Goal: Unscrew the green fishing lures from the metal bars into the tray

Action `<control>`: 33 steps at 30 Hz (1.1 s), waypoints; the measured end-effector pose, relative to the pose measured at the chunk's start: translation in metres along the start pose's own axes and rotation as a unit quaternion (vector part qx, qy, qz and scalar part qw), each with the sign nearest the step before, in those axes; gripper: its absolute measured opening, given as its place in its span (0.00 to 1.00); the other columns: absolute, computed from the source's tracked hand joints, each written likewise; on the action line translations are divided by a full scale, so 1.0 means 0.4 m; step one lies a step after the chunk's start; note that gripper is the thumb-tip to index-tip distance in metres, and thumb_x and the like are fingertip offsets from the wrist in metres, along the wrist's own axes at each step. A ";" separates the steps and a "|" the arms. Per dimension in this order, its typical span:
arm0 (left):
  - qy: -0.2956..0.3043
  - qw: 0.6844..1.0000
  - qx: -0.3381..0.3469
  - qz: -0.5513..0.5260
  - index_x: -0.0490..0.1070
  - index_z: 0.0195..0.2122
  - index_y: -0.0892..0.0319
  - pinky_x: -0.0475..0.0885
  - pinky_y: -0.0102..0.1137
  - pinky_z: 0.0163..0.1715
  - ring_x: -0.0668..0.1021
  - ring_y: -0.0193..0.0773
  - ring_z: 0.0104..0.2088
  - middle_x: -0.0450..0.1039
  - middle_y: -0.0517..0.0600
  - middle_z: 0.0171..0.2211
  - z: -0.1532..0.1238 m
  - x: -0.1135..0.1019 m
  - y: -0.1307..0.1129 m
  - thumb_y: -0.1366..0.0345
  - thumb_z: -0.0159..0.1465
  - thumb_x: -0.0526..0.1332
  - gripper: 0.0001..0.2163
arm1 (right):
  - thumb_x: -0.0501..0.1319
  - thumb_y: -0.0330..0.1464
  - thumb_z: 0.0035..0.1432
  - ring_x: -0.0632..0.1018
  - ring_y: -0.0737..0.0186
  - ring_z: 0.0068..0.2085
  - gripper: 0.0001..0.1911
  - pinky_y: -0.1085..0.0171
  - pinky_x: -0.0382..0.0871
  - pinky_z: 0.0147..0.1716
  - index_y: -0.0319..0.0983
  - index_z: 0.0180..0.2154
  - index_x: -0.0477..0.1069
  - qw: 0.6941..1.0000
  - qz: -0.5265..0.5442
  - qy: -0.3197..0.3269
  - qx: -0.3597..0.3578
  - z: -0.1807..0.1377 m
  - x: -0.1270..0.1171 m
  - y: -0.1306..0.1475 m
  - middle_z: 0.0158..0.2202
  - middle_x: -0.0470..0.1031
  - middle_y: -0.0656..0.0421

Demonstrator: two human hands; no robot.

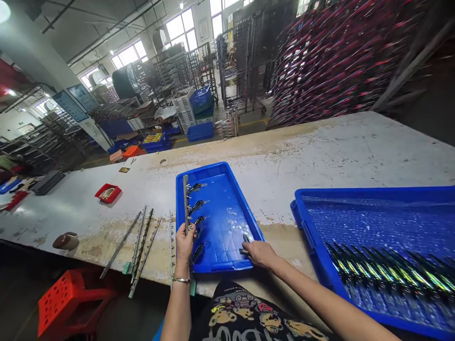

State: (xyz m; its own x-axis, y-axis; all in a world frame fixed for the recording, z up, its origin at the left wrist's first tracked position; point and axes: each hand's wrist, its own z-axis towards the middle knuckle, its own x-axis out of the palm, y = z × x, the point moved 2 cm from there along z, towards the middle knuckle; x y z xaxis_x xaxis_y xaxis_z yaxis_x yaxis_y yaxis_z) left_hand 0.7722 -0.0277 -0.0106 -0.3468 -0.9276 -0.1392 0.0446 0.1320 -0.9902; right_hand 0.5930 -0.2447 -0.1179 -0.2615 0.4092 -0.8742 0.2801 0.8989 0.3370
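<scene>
Nearer the wearer than both the left hand [185, 242] and the right hand [258, 252], the black shirt [254, 316] bears large grey letters, cut by the lower edge, in which "Boo" seems legible. A smaller line above them seems to end in "STORY". Far beyond the left hand, leftward, two blue boards [70, 106] carry writing too small to read; white marks on a crate [202, 100] beyond the grips are likewise illegible.

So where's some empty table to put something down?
Bare tabletop lies between the middle blue tray and the right-hand tray, and also beyond the right-hand tray. It's crowded just left of the middle blue tray, where metal strips lie close together.
</scene>
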 end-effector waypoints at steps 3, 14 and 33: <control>0.013 1.000 -0.013 -0.003 0.73 0.35 0.60 0.60 0.22 0.19 0.66 0.27 0.19 0.65 0.41 0.21 -0.011 0.003 0.006 0.46 0.57 0.68 0.20 | 0.62 0.26 0.55 0.82 0.44 0.43 0.14 0.56 0.71 0.39 0.41 0.44 0.76 1.000 0.008 0.018 0.013 -0.054 0.043 0.011 0.39 0.82 0.46; 0.088 0.992 0.057 0.076 0.70 0.28 0.58 0.62 0.26 0.24 0.65 0.31 0.23 0.62 0.43 0.21 -0.041 0.048 -0.064 0.48 0.61 0.65 0.18 | 0.59 0.47 0.65 0.79 0.56 0.41 0.30 0.61 0.73 0.36 0.42 0.63 0.64 0.769 0.594 -0.234 -0.038 -0.118 -0.289 0.117 0.48 0.80 0.50; 0.093 0.960 0.178 0.196 0.73 0.30 0.55 0.64 0.31 0.30 0.68 0.38 0.25 0.69 0.47 0.24 -0.071 0.081 -0.050 0.64 0.63 0.59 0.06 | 0.53 0.42 0.72 0.69 0.77 0.18 0.17 0.75 0.48 0.12 0.35 0.45 0.71 0.185 0.967 0.173 0.035 -0.159 -0.371 0.207 0.26 0.74 0.63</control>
State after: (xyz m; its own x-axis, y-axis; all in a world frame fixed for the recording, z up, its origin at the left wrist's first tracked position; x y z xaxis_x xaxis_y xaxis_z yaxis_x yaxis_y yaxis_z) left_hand 0.7336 -0.0507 0.0049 -0.3973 -0.7487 -0.5306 0.5109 0.2998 -0.8056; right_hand 0.5961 -0.2211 0.0621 0.3493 -0.0491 0.9357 0.1669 -0.9794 -0.1138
